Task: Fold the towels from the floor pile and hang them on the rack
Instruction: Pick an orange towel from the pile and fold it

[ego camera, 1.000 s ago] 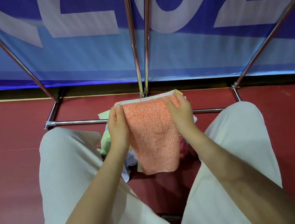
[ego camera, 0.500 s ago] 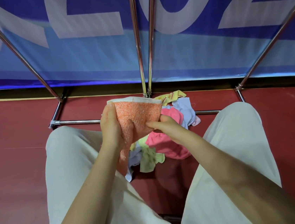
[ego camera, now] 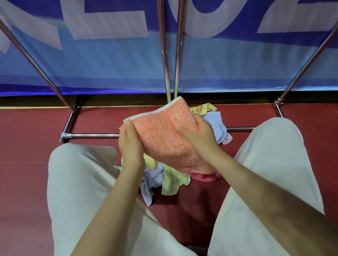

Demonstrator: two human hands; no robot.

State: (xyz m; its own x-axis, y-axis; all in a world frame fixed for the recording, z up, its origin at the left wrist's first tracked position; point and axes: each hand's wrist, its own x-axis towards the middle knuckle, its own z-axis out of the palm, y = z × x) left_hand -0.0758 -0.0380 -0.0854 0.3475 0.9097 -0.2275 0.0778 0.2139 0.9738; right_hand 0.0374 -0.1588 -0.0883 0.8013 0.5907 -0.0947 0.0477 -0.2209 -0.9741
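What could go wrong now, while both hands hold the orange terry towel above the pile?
The left hand pinches only a corner of the orange terry towel, so the fold may slip open. The lower edge hangs close to the loose pile of coloured cloths and may drag one along. The chrome rack bars look smooth, so a bulky fold could slide off.

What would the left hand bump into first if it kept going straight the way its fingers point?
The left hand grips the orange towel, fingers pointing up and away. Straight on, it would probably meet the rack's low crossbar on the floor first, then the blue banner. Depth is hard to judge here.
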